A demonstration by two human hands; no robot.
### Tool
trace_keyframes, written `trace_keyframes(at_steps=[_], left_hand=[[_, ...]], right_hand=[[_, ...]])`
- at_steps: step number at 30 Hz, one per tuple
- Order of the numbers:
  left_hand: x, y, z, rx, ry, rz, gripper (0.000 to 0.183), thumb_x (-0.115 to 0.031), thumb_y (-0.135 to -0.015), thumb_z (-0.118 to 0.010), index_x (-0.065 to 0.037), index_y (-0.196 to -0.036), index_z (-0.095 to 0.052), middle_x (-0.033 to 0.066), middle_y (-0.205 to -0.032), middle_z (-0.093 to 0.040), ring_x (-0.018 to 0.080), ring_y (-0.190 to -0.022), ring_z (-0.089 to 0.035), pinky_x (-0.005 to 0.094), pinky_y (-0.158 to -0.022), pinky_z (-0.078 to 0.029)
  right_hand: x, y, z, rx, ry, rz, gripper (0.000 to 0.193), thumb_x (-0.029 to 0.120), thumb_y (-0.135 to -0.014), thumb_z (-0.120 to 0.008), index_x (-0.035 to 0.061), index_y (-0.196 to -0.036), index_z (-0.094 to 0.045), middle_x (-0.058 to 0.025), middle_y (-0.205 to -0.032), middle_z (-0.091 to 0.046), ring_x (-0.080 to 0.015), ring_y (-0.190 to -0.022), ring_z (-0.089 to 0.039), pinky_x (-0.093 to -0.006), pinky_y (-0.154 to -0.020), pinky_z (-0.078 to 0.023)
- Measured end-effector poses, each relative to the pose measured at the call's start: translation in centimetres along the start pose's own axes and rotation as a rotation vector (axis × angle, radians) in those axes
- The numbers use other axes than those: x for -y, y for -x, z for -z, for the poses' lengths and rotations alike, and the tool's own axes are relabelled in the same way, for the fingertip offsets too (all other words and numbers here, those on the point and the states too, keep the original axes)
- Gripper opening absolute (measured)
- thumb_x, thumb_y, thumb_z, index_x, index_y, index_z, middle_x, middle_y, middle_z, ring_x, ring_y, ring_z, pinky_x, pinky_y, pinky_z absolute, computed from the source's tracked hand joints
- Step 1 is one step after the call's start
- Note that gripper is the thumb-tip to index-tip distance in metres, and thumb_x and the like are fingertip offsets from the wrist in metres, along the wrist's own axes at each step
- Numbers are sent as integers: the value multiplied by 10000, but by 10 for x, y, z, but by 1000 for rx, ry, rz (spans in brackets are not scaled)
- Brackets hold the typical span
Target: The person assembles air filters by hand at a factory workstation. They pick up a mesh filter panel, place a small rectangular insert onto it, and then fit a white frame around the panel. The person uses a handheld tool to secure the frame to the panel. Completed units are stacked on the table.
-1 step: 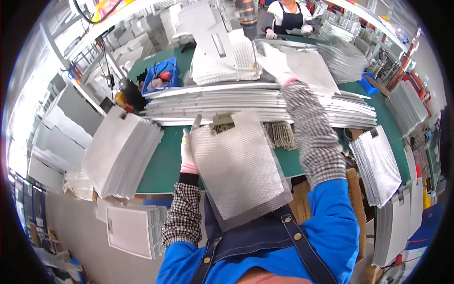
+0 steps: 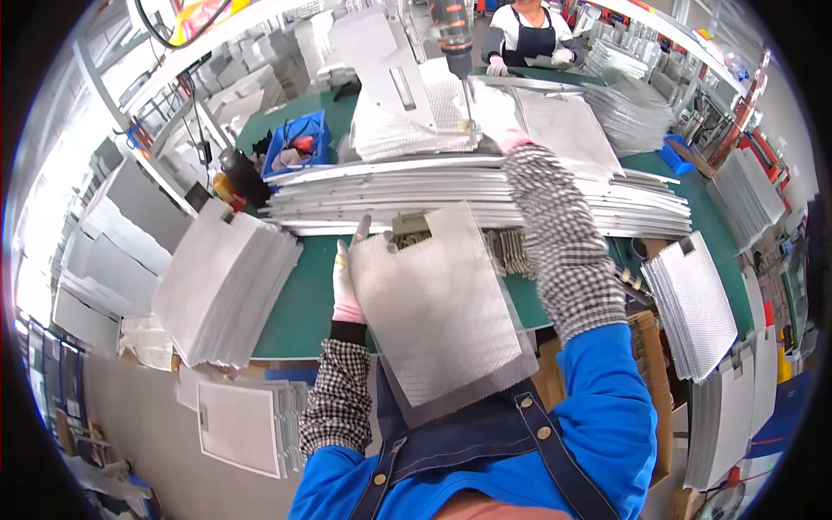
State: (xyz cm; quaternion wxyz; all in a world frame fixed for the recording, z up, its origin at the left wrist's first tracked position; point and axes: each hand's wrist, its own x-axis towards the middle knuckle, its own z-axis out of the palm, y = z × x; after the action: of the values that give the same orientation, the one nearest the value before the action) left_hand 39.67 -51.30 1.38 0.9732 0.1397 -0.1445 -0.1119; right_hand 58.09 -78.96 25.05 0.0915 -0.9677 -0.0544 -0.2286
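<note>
Busy workshop, green bench [image 2: 303, 303] mid-frame, loaded with one long pile of metal strips [image 2: 468, 195]. Left hand [image 2: 347, 282] has its fingers closed on the edge of a single mesh filter sheet [image 2: 442, 312], held tilted at centre frame. Right hand [image 2: 507, 130] reaches to the upper middle, resting on another mesh sheet [image 2: 563, 130]; can't tell its grip. One blue bin [image 2: 295, 143] upper left, one fanned mesh stack [image 2: 221, 282] at left.

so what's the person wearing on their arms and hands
Both arms have bright blue sleeves with black-and-white checked oversleeves from wrist to elbow. The left hand wears a pale pink-and-white glove; the right hand wears a pale whitish glove with a pink cuff. A dark denim bib with round buttons covers the chest.
</note>
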Motion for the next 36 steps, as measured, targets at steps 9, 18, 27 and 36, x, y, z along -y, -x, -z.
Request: trace_keyframes(at_steps=[9,18,27,36], left_hand=[[3,19,-7,-75,-72,-9,911,-621,-933,-674,-53,-1556,-330,213,-1255,-579,317,-1059,-599,465,-910,-573],[6,20,-4,-91,-24,14,874,-591,-941,-684,-49,-1540,-349,223,-1253,-590,330,-1081,-623,478,-922,-580],[15,4,-6,4,40,132,780,-559,-993,-617,-44,-1536,-396,224,-1377,-582,311,-1136,-633,452,-958,-584],[10,13,10,-53,224,136,880,-665,-924,-641,-30,-1501,-444,230,-1394,-559,353,-1222,-620,508,-954,-611]], right_hand=[[-11,-54,-109,-389,494,-43,487,298,-997,-517,45,-1411,-565,-231,-1132,-703,-443,-1105,-638,-623,-980,-421],[-28,-50,-44,-235,-604,-40,540,162,-888,-706,-46,-1370,-579,-204,-1109,-724,-298,-984,-693,-399,-853,-535],[-39,49,-18,152,-1400,-286,359,29,-976,-638,38,-1335,-640,-60,-1182,-713,-156,-1107,-639,-295,-1013,-469],[4,352,12,656,-1128,-521,565,126,-977,-618,-80,-1471,-437,-200,-1345,-595,-243,-1217,-593,-343,-1065,-474]])
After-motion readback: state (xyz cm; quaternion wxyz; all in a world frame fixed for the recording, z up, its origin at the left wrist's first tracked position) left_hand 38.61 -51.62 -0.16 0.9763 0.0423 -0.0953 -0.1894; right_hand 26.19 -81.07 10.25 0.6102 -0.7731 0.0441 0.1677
